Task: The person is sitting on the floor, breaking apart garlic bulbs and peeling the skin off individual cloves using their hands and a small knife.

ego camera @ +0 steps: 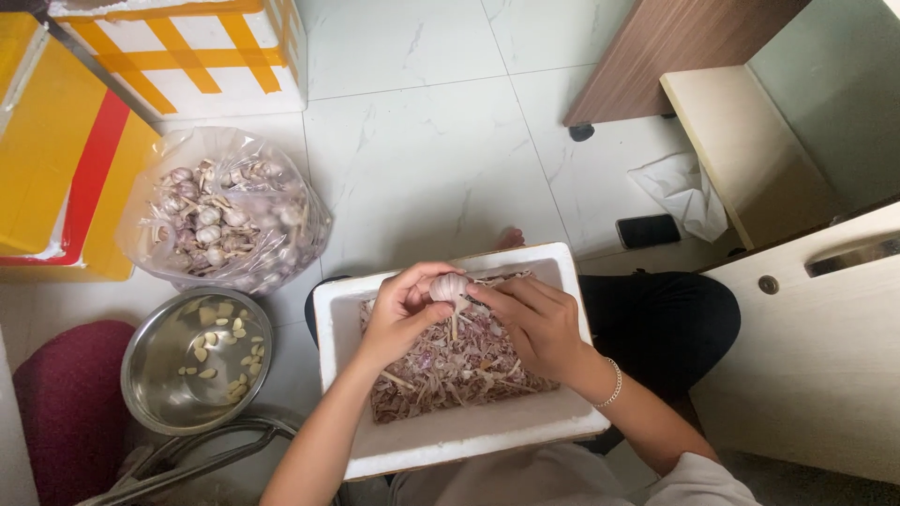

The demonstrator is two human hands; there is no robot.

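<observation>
Both my hands hold one garlic bulb over a white foam box that rests on my lap. My left hand cups the bulb from the left, and the fingertips of my right hand press on it from the right. The box is filled with purple and white garlic skins. To the left on the floor, a steel bowl holds several peeled cloves. Behind the bowl, a clear plastic bag is full of whole garlic bulbs.
Yellow and white cartons stand at the far left. A dark red cushion lies at the lower left. A black phone and a crumpled white tissue lie on the tiled floor by a wooden cabinet at the right.
</observation>
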